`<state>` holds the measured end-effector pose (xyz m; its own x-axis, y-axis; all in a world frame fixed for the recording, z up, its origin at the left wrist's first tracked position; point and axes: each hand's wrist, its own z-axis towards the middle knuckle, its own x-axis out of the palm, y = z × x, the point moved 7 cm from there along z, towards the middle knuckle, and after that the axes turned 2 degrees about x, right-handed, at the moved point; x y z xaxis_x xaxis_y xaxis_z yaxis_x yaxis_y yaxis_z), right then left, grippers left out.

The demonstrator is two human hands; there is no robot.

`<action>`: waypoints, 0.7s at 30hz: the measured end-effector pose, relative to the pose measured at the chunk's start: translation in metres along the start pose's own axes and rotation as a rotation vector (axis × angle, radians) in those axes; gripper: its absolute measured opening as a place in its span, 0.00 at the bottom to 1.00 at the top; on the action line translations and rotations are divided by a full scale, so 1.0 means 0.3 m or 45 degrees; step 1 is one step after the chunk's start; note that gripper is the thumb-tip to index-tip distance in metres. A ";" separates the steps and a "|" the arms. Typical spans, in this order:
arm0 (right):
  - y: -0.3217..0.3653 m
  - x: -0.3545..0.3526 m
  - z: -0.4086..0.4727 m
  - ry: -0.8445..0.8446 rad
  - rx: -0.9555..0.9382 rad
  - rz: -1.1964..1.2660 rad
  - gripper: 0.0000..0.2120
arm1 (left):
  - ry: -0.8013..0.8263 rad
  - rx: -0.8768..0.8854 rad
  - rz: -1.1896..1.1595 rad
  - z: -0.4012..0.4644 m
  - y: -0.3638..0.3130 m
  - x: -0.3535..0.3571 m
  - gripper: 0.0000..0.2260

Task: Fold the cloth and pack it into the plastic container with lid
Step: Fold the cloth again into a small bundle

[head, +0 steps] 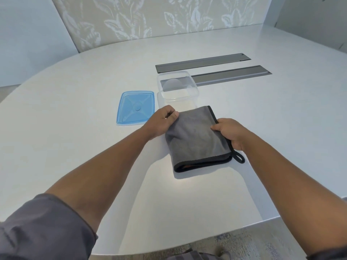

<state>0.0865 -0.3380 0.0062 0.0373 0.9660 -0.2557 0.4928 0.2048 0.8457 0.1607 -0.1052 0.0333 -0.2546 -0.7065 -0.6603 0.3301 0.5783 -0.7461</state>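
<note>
A grey cloth with black trim and a small hanging loop lies folded into a thick rectangle on the white table. My left hand pinches its far left corner. My right hand grips its right edge, thumb on top. Just beyond the cloth stands the clear plastic container, open and with nothing inside. Its blue lid lies flat on the table to the container's left.
Two long grey metal strips are set into the white table behind the container. A leaf-patterned wall panel rises at the back. The table's curved near edge runs below my forearms, with patterned floor beneath.
</note>
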 end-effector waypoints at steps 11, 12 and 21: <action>-0.020 -0.019 0.027 -0.216 -0.190 -0.444 0.14 | 0.108 0.101 0.711 0.011 0.037 0.053 0.16; -0.025 -0.017 0.029 -0.235 -0.201 -0.477 0.14 | 0.114 0.122 0.759 0.008 0.040 0.061 0.17; 0.008 -0.002 0.030 -0.363 -0.308 -0.685 0.13 | -0.201 0.278 0.814 -0.078 -0.076 0.097 0.14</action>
<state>0.0954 -0.3395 0.0041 0.0857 0.6457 -0.7588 0.2986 0.7099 0.6378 0.1246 -0.1293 0.0290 0.1804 -0.3149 -0.9318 0.5510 0.8171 -0.1695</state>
